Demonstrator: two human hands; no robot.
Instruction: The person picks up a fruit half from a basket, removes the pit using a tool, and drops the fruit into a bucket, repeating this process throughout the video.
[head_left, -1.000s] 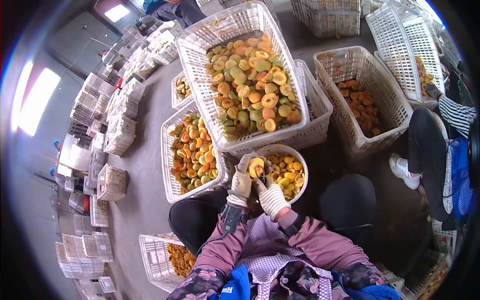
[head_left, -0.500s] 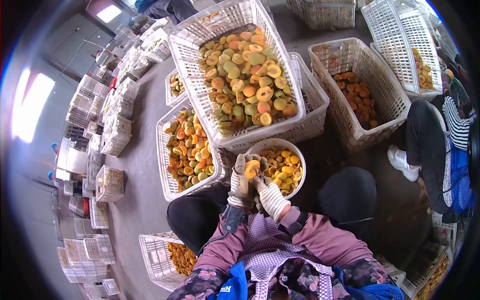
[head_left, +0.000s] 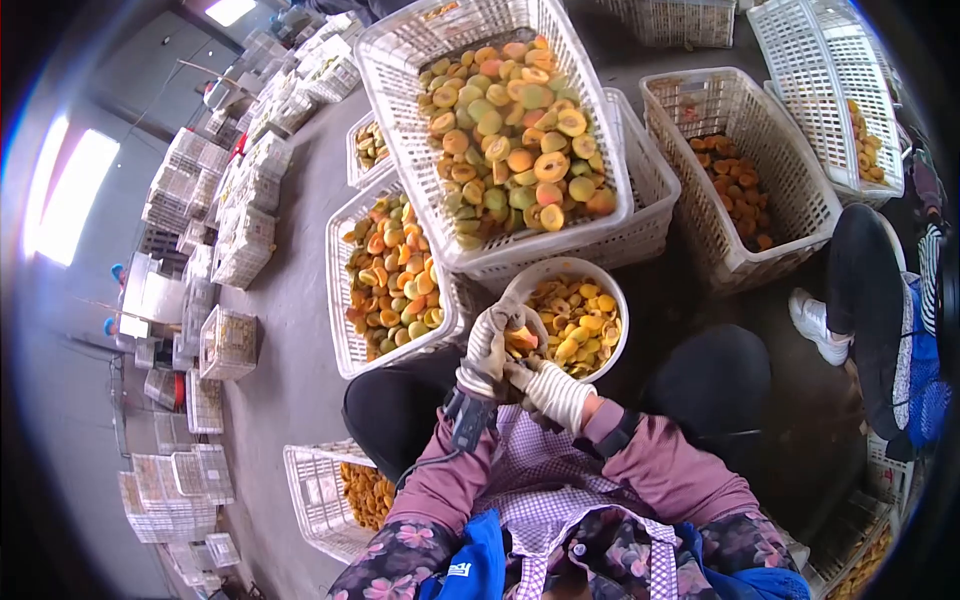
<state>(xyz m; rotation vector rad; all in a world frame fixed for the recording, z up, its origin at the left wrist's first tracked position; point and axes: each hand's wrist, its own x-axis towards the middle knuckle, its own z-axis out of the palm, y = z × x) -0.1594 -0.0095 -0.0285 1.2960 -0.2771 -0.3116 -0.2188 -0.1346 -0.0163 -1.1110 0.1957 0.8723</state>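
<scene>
In front of my lap, my gloved left hand (head_left: 486, 346) is wrapped round an orange apricot (head_left: 521, 341). My gloved right hand (head_left: 550, 390) is closed close below it, by the fruit; what its fingers hold, if anything, is hidden. Just beyond both hands stands a round white bucket (head_left: 623, 335), partly filled with yellow-orange apricot pieces (head_left: 575, 325). Past the bucket, a tilted white crate (head_left: 392, 105) holds many halved apricots (head_left: 520, 135). Left of it, a lower crate (head_left: 337, 300) contains more orange and green fruit.
At the right is a crate (head_left: 800, 215) with darker orange pieces. A co-worker's leg (head_left: 855, 300) and white shoe (head_left: 818, 325) are further right. By my left knee sits a crate (head_left: 315, 500) of orange pieces. Stacked crates (head_left: 245, 235) line the far left.
The view has shifted, so the crates and bucket appear a little further right. The apricot in my left hand has turned, and my fingers now cover more of it.
</scene>
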